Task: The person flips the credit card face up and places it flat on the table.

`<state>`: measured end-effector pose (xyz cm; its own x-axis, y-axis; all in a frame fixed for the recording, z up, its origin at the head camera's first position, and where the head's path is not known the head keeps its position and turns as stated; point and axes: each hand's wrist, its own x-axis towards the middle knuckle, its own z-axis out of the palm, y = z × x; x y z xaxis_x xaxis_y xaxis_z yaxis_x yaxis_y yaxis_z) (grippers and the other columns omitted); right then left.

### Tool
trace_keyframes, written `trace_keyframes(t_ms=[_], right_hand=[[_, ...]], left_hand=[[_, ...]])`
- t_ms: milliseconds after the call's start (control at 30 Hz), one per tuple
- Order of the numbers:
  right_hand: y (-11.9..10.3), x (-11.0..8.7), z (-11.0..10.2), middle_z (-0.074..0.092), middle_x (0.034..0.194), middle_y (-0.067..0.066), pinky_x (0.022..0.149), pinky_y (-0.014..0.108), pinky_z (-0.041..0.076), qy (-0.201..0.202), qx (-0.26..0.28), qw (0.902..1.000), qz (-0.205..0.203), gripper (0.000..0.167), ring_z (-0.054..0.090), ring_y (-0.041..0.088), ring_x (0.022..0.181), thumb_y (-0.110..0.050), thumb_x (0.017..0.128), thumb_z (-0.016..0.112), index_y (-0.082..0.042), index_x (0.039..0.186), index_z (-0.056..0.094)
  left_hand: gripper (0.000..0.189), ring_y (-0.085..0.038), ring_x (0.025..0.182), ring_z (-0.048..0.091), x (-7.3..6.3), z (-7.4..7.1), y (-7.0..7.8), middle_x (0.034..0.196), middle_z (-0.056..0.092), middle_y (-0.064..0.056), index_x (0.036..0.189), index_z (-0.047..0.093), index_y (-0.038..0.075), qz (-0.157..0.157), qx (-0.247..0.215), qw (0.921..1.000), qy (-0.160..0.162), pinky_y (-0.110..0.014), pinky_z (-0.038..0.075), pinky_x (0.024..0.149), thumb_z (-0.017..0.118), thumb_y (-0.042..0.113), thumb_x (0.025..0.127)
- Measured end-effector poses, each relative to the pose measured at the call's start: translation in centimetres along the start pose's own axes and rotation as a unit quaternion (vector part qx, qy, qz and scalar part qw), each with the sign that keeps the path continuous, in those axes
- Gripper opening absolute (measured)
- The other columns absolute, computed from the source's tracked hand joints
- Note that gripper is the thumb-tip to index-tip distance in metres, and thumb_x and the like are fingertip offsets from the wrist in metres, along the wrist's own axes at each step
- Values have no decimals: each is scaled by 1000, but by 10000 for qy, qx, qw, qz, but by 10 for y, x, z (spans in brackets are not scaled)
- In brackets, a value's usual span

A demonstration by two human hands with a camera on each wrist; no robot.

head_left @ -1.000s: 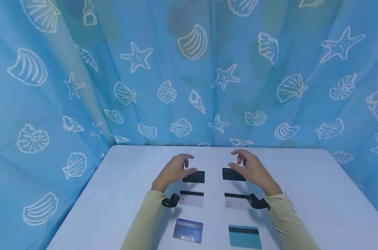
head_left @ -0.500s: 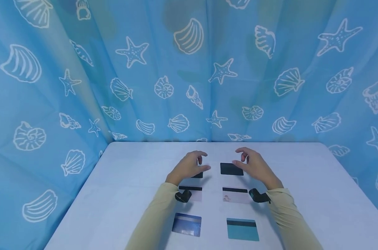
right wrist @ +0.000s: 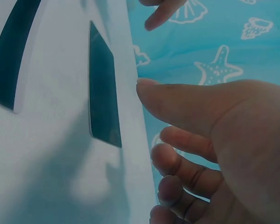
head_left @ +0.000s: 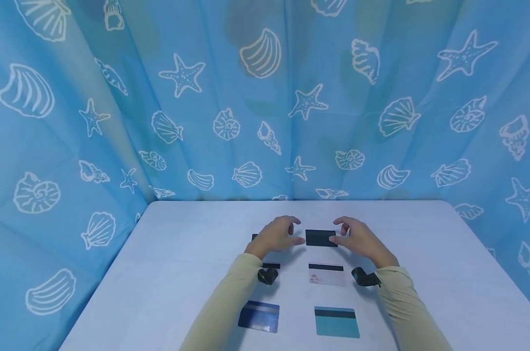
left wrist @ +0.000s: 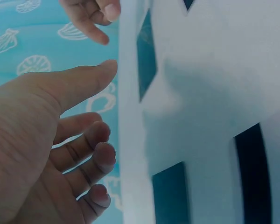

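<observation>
My left hand (head_left: 277,235) hovers over the upper left black card (head_left: 254,237), covering most of it. Its fingers are loosely curved, thumb apart, and nothing is between them. Just right of the upper right black card (head_left: 315,238), my right hand (head_left: 359,239) hangs in a similar loose curve, also holding nothing; its thumb tip overlaps the card's edge in the head view. The right wrist view shows the thumb (right wrist: 186,102) raised off the table, apart from that card (right wrist: 103,88).
Below lie two pale cards with black stripes, the left one (head_left: 271,266) partly hidden by my wrist camera (head_left: 268,276), the right one (head_left: 326,277) plainer. Nearest are a blue card (head_left: 259,317) and a teal card (head_left: 337,322). A shell-print curtain (head_left: 247,97) borders the white table (head_left: 181,253).
My left hand has moved right, from beside the left black card to over and past it. The right hand stays near its card, slightly shifted. The head view has turned a little.
</observation>
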<state>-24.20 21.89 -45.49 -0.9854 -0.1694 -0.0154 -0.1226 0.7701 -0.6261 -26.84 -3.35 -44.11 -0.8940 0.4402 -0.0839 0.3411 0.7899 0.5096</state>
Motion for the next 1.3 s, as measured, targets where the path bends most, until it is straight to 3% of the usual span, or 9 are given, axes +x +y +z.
trace_keyframes(t_ms=[333,767,1300], right_hand=[[11,0,3,55,90,9,63,32,41,-46,-128,9999,11,55,49,19,74,-21,91,79,4,135,59],[15,2,10,58,92,10,67,31,44,-353,-281,9989,100,57,52,20,78,-20,88,81,3,136,58],[15,3,10,58,90,8,68,31,44,-488,-251,9984,114,52,53,19,77,-18,89,81,1,132,60]], left_hand=[[59,-14,90,61,11,17,5,109,71,-3,140,63,15,-127,47,9998,-131,-31,54,83,81,38,90],[61,-19,107,66,17,26,5,121,71,-5,142,61,15,-236,392,9986,-268,-39,55,100,80,40,90],[52,-15,94,62,20,24,12,106,69,-1,136,63,17,-225,427,9982,-355,-36,54,92,80,37,91]])
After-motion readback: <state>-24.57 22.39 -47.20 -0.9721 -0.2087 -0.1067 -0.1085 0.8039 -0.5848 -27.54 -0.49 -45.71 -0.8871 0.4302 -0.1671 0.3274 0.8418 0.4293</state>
